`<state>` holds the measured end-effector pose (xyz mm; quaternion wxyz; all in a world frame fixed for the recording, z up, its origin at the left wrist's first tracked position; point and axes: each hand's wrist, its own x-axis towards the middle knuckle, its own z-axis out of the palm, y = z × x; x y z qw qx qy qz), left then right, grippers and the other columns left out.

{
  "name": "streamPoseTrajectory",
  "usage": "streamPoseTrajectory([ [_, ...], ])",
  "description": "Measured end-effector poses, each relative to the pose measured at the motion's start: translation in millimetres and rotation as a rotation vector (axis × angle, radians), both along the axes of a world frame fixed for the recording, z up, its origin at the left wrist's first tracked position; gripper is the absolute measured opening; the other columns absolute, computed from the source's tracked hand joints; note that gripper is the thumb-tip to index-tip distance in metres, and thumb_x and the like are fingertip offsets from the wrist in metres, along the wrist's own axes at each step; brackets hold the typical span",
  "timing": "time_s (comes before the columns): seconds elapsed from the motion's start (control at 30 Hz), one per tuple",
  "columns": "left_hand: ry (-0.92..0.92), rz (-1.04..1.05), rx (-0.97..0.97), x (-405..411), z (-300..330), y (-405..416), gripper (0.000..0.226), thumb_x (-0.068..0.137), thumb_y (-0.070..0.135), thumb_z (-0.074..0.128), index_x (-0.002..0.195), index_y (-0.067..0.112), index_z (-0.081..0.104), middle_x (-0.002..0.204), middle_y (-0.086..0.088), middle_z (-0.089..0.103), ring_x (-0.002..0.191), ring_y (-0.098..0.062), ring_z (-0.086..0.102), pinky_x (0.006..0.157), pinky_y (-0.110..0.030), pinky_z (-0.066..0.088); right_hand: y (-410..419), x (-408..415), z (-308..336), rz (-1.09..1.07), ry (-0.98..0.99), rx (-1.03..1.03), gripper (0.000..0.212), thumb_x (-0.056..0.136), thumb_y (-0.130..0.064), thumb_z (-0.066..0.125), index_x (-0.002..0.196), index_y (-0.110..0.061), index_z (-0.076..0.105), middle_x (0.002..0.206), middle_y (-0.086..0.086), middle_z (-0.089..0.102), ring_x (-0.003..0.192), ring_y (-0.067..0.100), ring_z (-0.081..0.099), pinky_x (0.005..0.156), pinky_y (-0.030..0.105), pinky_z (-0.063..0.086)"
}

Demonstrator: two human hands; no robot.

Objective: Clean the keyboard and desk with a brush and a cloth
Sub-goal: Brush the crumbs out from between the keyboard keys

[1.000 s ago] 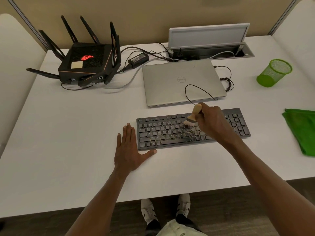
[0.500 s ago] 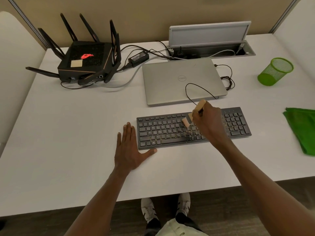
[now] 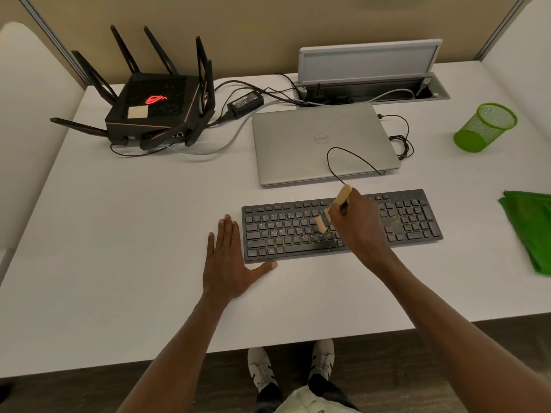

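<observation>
Wooden-handled brush (image 3: 334,210) pinched in curled fingers of right hand (image 3: 356,226), bristles down on middle keys of black keyboard (image 3: 298,234); yellowish crumbs among lower keys and on number pad at right. Left hand (image 3: 231,263) flat, fingers straight, holding nothing, thumb touching keyboard's near left corner. Best done with short, light strokes along key rows toward one edge, keyboard braced against sliding. Green cloth (image 3: 530,231) untouched at far right of white desk (image 3: 119,234). Green mesh cup (image 3: 484,128) far right, tipped, apparently empty.
</observation>
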<state>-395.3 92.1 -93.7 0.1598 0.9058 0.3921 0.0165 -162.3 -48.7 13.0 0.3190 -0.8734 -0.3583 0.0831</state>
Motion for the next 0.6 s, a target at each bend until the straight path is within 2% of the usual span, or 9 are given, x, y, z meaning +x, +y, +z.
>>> streamPoseTrajectory([
  [0.13,-0.002,-0.005,0.003,-1,0,0,0.139,0.069,0.104,0.028,0.163,0.005,0.004,0.171,-0.008,-0.011,0.157,-0.017,-0.014,0.128,-0.044,-0.001,-11,-1,2,0.013,0.011,-0.036,0.015,0.091,-0.013,0.059,0.077,-0.009,0.055,0.058,0.0,0.058,0.047,0.007,0.052,0.04,0.018,0.04],
  [0.23,0.006,-0.008,0.013,0,0,0,0.138,0.07,0.104,0.029,0.163,0.005,0.003,0.171,-0.008,-0.011,0.157,-0.017,-0.014,0.128,-0.044,-0.001,-3,5,5,-0.035,0.051,0.037,0.014,0.093,-0.016,0.057,0.081,-0.008,0.054,0.063,0.001,0.059,0.049,0.007,0.051,0.041,0.017,0.038],
  [0.33,0.005,-0.006,0.017,0,0,0,0.138,0.07,0.104,0.029,0.163,0.005,0.004,0.171,-0.008,-0.01,0.157,-0.018,-0.014,0.128,-0.043,-0.002,4,1,2,0.013,0.049,0.062,0.012,0.094,-0.019,0.054,0.084,-0.012,0.053,0.066,-0.002,0.06,0.054,0.011,0.058,0.044,0.027,0.045],
  [0.47,0.009,-0.006,0.014,0,0,0,0.138,0.069,0.104,0.027,0.163,0.005,0.003,0.171,-0.008,-0.011,0.157,-0.017,-0.015,0.128,-0.043,-0.002,-5,2,1,0.103,-0.057,-0.074,0.011,0.093,-0.016,0.054,0.084,-0.009,0.055,0.062,0.0,0.06,0.052,0.014,0.059,0.046,0.038,0.051],
  [0.5,0.012,-0.009,0.014,0,0,0,0.138,0.069,0.104,0.027,0.163,0.005,0.003,0.171,-0.008,-0.011,0.157,-0.018,-0.015,0.128,-0.043,-0.002,-7,4,3,0.131,-0.063,-0.076,0.012,0.094,-0.015,0.053,0.085,-0.008,0.054,0.061,0.0,0.059,0.051,0.011,0.058,0.045,0.035,0.051],
  [0.53,0.013,-0.013,0.014,0,0,0,0.138,0.069,0.104,0.026,0.163,0.005,0.003,0.171,-0.009,-0.011,0.157,-0.018,-0.015,0.128,-0.043,-0.002,-8,5,8,0.166,-0.062,-0.058,0.013,0.096,-0.014,0.052,0.086,-0.006,0.054,0.061,-0.001,0.058,0.05,0.007,0.056,0.043,0.026,0.048],
  [0.6,0.009,-0.015,0.017,0,0,0,0.139,0.069,0.105,0.025,0.163,0.005,0.002,0.171,-0.009,-0.011,0.157,-0.018,-0.014,0.128,-0.044,-0.001,-5,6,16,0.268,-0.08,-0.034,0.014,0.099,-0.013,0.049,0.089,-0.005,0.053,0.063,-0.006,0.054,0.047,-0.001,0.051,0.042,0.013,0.038],
])
